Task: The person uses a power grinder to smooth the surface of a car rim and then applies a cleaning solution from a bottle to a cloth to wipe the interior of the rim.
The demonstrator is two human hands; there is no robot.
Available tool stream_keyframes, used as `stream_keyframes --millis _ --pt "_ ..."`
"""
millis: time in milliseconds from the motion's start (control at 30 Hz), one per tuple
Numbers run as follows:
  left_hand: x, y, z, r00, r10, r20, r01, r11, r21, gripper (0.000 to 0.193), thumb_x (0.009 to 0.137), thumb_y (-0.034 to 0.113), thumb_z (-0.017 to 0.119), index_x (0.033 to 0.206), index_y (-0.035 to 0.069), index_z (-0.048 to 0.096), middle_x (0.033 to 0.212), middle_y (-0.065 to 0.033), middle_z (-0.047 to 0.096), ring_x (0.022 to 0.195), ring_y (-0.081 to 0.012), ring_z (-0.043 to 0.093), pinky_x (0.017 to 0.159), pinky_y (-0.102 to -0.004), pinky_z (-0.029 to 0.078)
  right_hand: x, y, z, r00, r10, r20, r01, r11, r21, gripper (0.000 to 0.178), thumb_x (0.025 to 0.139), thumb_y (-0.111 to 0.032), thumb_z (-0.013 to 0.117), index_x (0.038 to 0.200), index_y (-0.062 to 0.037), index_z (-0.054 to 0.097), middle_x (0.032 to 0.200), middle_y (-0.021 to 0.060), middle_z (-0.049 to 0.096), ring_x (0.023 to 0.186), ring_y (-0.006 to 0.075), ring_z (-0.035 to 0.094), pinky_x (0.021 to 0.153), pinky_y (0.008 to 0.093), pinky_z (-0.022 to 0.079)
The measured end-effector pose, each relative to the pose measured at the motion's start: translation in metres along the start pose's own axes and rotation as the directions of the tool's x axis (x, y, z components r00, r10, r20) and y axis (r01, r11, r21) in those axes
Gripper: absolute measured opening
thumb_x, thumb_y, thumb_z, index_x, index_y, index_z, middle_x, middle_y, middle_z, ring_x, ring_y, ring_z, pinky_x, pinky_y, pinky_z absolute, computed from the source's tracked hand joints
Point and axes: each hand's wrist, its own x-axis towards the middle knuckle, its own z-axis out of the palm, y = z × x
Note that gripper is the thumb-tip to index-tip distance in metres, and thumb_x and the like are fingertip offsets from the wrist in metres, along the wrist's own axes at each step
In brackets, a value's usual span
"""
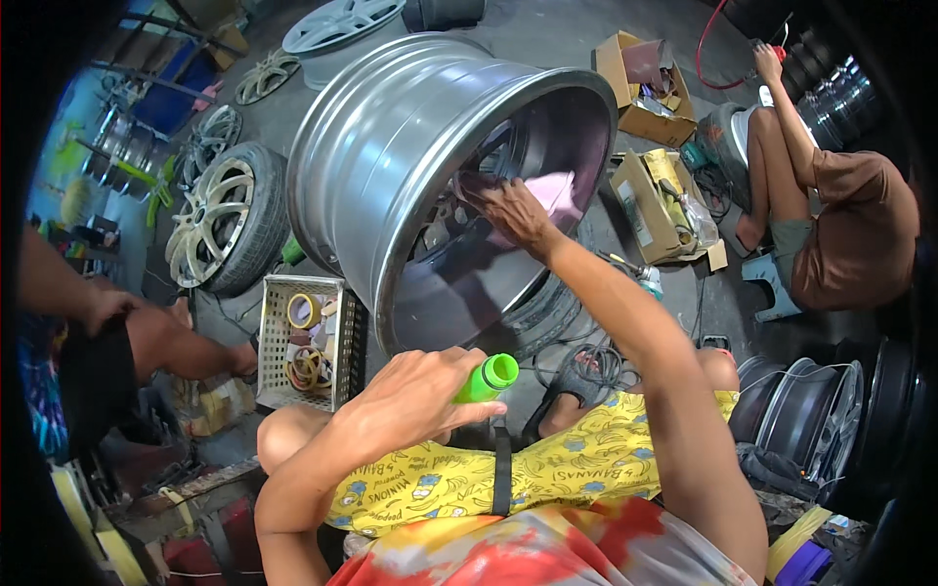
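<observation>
My left hand is wrapped around a bright green plastic bottle, whose uncapped mouth tilts up toward me. A large silver wheel rim stands in front of me, its open barrel facing right and toward me. My right hand reaches into that barrel, fingers bent and closed against a pink cloth. The cloth lies against the inner wall, partly behind the hand. The fingertips are in shadow, so their exact hold is hard to see.
A perforated basket with tape rolls stands left of the rim. A tyre with a spoked wheel leans beyond it. Cardboard boxes hold tools at right. Another person sits far right; a person's leg shows at left.
</observation>
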Motion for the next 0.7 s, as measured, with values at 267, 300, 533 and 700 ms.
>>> stream_keyframes --millis 267,300,533,700 --pt "-0.001 -0.002 0.002 0.996 0.066 -0.059 -0.065 0.998 0.026 0.054 0.095 0.047 0.071 0.105 -0.004 0.062 0.089 -0.0261 0.070 0.081 -0.0477 0.068 0.070 -0.0533 0.054 0.034 -0.068 -0.007 0.877 0.465 0.119 -0.405 0.584 0.704 0.027 0.085 -0.012 0.066 0.108 0.0017 0.067 0.114 0.0349 0.061 0.090 0.0506 0.067 0.076 0.0592 0.055" --pt "-0.001 -0.002 0.001 0.996 0.067 -0.059 -0.066 0.997 0.026 0.054 0.095 0.047 0.071 0.105 -0.004 0.062 0.089 -0.0261 0.070 0.081 -0.0477 0.068 0.070 -0.0533 0.054 0.034 -0.079 -0.007 0.798 0.602 0.038 -0.408 0.492 0.769 0.030 0.085 -0.018 0.068 0.111 -0.0023 0.068 0.127 0.0371 0.055 0.087 0.0517 0.066 0.078 0.0595 0.055" --pt "-0.009 -0.004 0.002 1.000 -0.016 -0.010 0.016 1.000 -0.004 0.064 0.092 0.055 0.071 0.116 -0.003 0.064 0.097 -0.0252 0.071 0.090 -0.0468 0.068 0.079 -0.0516 0.054 0.027 -0.001 -0.020 0.973 0.084 0.214 -0.136 0.962 0.238 0.021 0.094 -0.018 0.058 0.106 -0.0128 0.075 0.104 0.0172 0.071 0.083 0.0321 0.072 0.065 0.0439 0.051" --pt "-0.018 -0.010 -0.001 0.998 -0.061 -0.030 0.061 0.998 -0.015 0.063 0.092 0.055 0.071 0.117 -0.002 0.063 0.099 -0.0250 0.071 0.091 -0.0464 0.068 0.080 -0.0511 0.054 0.055 -0.029 -0.004 0.962 0.191 0.195 -0.259 0.866 0.427 0.023 0.093 -0.017 0.061 0.109 -0.0059 0.071 0.103 0.0120 0.075 0.083 0.0311 0.073 0.071 0.0414 0.057"
